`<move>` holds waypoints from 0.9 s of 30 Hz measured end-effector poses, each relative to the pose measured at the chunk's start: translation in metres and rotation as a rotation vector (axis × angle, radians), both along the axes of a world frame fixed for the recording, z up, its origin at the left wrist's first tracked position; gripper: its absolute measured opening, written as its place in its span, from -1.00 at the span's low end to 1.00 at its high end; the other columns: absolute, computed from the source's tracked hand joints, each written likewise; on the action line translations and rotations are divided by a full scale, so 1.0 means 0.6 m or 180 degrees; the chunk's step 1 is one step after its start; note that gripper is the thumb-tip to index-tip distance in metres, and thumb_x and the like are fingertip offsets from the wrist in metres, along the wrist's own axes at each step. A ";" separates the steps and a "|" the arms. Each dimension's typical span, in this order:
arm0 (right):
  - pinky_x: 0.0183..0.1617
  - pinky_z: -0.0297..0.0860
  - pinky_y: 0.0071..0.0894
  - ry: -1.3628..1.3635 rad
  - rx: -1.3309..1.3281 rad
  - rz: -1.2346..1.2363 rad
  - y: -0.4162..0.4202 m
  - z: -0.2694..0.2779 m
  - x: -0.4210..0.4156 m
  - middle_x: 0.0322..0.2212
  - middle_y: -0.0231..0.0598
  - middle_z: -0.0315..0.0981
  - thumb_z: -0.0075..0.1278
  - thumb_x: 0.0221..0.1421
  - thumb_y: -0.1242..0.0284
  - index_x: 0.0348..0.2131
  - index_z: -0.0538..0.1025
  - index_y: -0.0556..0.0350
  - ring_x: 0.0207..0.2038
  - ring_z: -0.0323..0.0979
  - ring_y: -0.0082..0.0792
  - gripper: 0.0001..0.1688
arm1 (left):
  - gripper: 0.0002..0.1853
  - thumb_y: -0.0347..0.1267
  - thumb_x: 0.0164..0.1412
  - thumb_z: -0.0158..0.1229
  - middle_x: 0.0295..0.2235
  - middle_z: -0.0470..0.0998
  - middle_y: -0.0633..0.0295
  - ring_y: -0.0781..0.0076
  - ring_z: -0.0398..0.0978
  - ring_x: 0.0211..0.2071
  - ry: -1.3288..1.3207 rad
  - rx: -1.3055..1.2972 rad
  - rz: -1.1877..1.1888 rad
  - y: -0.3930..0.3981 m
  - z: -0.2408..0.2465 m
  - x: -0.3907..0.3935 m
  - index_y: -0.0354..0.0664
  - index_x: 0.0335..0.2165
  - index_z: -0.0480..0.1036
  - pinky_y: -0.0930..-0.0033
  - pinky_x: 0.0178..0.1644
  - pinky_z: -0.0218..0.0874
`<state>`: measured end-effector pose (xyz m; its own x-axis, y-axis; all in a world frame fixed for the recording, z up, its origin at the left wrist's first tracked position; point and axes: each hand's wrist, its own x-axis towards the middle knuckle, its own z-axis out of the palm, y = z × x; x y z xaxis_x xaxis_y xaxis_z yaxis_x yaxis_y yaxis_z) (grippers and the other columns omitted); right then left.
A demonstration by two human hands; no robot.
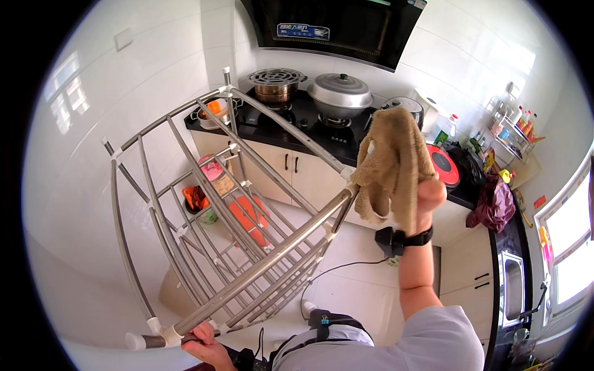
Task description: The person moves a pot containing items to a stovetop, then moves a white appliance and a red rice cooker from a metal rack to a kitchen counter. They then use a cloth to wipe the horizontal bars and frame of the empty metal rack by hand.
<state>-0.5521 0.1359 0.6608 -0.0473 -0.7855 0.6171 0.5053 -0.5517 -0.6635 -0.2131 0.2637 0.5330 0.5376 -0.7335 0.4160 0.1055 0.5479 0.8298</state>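
A tiered rack of steel tubes with white plastic joints (271, 252) stands tilted in view before me. My left hand (206, 345) grips a tube at its near lower corner, beside a white end cap. My right hand (427, 199) is raised at the rack's right corner and holds a brown cloth (394, 162), which hangs over or against that corner; some of the fingers are hidden behind the cloth. A black strap with a small dark device is on my right wrist.
Behind the rack, a black counter holds a steamer pot (276, 88), a lidded metal wok (341, 95) and a rice cooker (406, 106). A red stool (248, 220) and baskets stand beyond the tubes. A sink (513, 287) is at right, and a cable crosses the floor.
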 end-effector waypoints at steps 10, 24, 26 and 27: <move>-0.06 0.13 -0.43 0.2280 -0.0875 -0.1370 0.055 0.062 -0.027 -0.19 -0.22 0.14 -0.17 -0.11 0.40 -0.11 0.16 0.19 -0.13 0.16 -0.35 -0.48 | -0.46 0.10 0.07 -0.31 -0.79 -0.03 0.39 0.69 -0.13 -0.80 -0.0012 -0.0232 -0.0102 -0.002 -0.007 0.004 -0.15 -0.67 0.00 0.63 -0.76 -0.37; -0.24 0.26 -0.55 0.1021 0.1029 0.0068 -0.032 0.027 0.001 -0.31 -0.29 0.31 -0.19 -0.05 0.38 -0.15 0.25 0.24 -0.32 0.31 -0.50 -0.56 | -0.44 0.13 0.05 -0.32 -0.80 -0.03 0.40 0.68 -0.13 -0.79 -0.0044 -0.0065 0.0136 -0.003 -0.007 0.003 -0.15 -0.68 -0.01 0.61 -0.73 -0.36; -0.31 0.26 -0.62 0.0828 0.1133 0.0184 -0.030 0.040 0.010 -0.37 -0.35 0.33 -0.22 -0.03 0.37 -0.21 0.30 0.21 -0.39 0.31 -0.56 -0.63 | -0.43 0.13 0.05 -0.33 -0.80 -0.04 0.40 0.67 -0.13 -0.79 0.0006 0.0004 0.0272 -0.003 -0.008 0.002 -0.15 -0.69 -0.01 0.60 -0.72 -0.35; -0.31 0.26 -0.62 0.0881 0.1187 0.0216 -0.033 0.043 0.007 -0.38 -0.35 0.33 -0.22 -0.03 0.37 -0.22 0.30 0.21 -0.39 0.32 -0.56 -0.64 | -0.43 0.13 0.05 -0.34 -0.80 -0.04 0.40 0.67 -0.13 -0.79 0.0030 0.0038 0.0317 -0.001 -0.009 0.002 -0.15 -0.69 -0.01 0.59 -0.72 -0.35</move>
